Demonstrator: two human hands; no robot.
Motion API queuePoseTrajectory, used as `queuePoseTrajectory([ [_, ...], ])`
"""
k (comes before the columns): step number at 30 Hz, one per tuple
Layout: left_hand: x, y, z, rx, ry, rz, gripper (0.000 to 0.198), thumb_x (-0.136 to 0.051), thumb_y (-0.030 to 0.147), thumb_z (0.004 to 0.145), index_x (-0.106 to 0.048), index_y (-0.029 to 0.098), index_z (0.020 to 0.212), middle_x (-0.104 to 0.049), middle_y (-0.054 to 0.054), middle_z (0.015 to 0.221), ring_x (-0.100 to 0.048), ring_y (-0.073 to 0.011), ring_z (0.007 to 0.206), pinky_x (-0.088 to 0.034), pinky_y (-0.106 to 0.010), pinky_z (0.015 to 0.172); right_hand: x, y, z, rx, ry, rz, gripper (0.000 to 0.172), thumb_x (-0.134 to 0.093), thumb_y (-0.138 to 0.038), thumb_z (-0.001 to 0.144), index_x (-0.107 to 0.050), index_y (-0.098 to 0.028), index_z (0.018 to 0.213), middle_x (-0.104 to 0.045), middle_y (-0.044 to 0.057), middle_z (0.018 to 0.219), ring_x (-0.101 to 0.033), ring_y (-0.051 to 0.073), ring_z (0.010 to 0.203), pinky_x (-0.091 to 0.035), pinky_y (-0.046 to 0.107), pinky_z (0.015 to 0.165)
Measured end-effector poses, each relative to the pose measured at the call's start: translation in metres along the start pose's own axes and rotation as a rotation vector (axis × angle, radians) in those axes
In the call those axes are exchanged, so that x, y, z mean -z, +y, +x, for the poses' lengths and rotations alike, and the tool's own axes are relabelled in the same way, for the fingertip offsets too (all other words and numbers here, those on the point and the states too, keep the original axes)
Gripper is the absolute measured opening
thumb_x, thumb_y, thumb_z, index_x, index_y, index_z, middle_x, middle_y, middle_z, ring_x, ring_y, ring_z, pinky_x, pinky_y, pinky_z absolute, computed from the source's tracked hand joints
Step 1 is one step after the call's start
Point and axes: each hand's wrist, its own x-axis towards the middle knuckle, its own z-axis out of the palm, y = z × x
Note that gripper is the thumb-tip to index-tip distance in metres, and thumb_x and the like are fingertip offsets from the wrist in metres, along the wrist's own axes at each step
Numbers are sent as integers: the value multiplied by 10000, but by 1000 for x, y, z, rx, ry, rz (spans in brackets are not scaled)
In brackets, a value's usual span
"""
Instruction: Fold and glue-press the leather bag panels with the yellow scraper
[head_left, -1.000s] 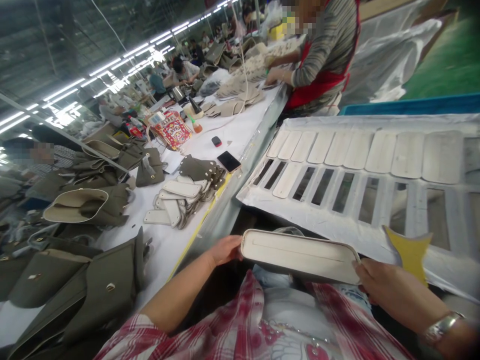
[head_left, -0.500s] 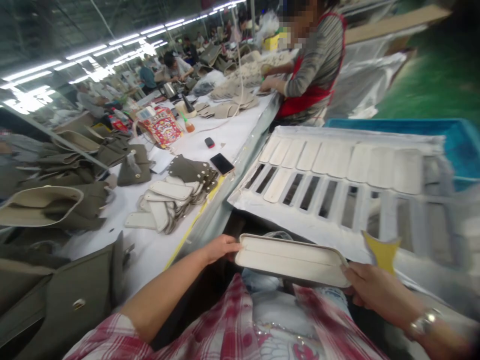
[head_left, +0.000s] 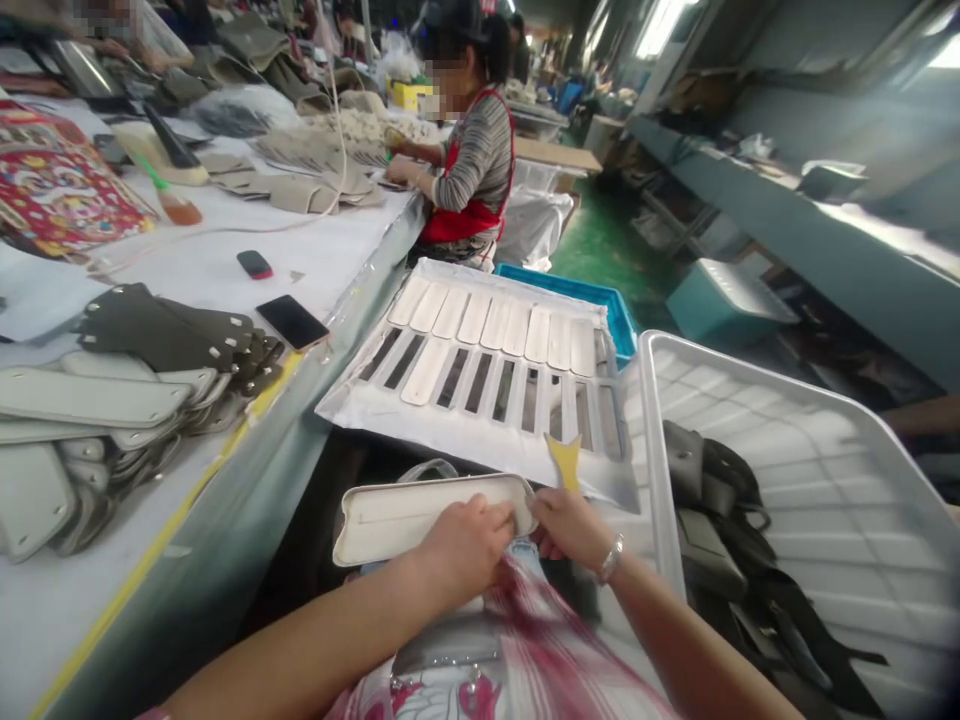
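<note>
A long cream bag base panel (head_left: 405, 510) with rounded ends and a thin raised rim lies across my lap, tilted toward me. My left hand (head_left: 476, 540) reaches over its near edge, and its bent fingers press onto the inner face close to the right end. At that same end my right hand (head_left: 559, 520) grips the rim between thumb and fingers. What hangs below the panel is mostly hidden. Just beyond it a pale strap loop (head_left: 431, 470) shows.
Ahead stands a white slotted rack (head_left: 480, 440) with cream strips and a yellow piece (head_left: 565, 462). Right is a white basket (head_left: 787, 390) of dark bags. On the left table (head_left: 195, 250) lie stacked flaps (head_left: 90, 400) and a phone (head_left: 294, 321). A co-worker (head_left: 472, 170) sits beyond.
My left hand has let go of the panel's left end and moved over to its right end. The panel has shifted left in view, and my view has turned right, bringing in the basket.
</note>
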Motion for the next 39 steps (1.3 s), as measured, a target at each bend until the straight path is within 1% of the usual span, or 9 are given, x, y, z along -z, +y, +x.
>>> queuePoseTrajectory([
  [7,-3,-9,-2,3,-25,-19,412,-557,489,802,-603,160,1045,-559,-105,1143,-487,-241,941,-435,-324,678,7,0,7,-73,-45,116,630,-159,-588,892,-512,-149,610,-617,73,532,-573,135,381,-460,215,354],
  [9,-3,-10,-1,9,-27,-32,429,-554,492,803,-594,164,1078,-547,-104,1174,-483,-242,948,-438,-332,688,8,-1,5,-55,-66,84,544,-279,-580,875,-506,-156,621,-634,63,564,-581,129,397,-456,203,355],
  [13,-3,-12,-1,10,-28,-42,460,-547,503,802,-588,146,1088,-544,-106,1188,-488,-244,928,-445,-346,680,8,-3,2,43,-15,-98,322,-457,-383,841,-445,-181,589,-622,6,541,-569,98,398,-398,151,341],
  [21,-4,-15,2,-15,-36,-62,422,-582,525,770,-629,154,966,-577,-91,1064,-492,-241,885,-433,-325,625,6,-15,5,111,41,-279,318,-396,-303,863,-402,-185,567,-583,-2,481,-523,82,345,-344,161,350],
  [24,-3,-15,3,-6,-34,-71,411,-589,510,771,-624,156,977,-578,-91,1065,-492,-236,882,-419,-311,610,15,-13,7,100,-75,-154,347,-392,-400,871,-434,-178,607,-596,16,508,-531,98,355,-372,179,348],
  [29,-5,-15,4,21,-31,-65,490,-554,555,781,-596,151,1056,-563,-110,1133,-493,-246,883,-419,-335,621,22,18,25,-27,-422,467,395,-556,-539,759,-465,-156,728,-641,37,594,-591,119,435,-455,190,393],
  [32,-6,-16,3,33,-45,-83,546,-567,571,765,-559,160,1124,-563,-108,1135,-489,-251,897,-420,-342,645,15,38,39,-38,-495,733,448,-693,-528,653,-451,-160,734,-606,-8,518,-545,94,364,-415,155,344],
  [35,-7,-19,2,33,-53,-104,556,-567,573,765,-543,165,1142,-557,-104,1146,-482,-250,906,-416,-336,666,10,39,46,-64,-500,716,490,-719,-550,611,-424,-168,693,-581,-27,460,-505,82,314,-377,137,302],
  [39,-7,-20,8,25,-72,-108,545,-539,563,789,-542,152,1147,-535,-119,1183,-479,-249,911,-421,-339,669,19,13,46,-126,-426,397,475,-692,-566,632,-435,-168,668,-602,-16,480,-544,96,357,-425,156,334],
])
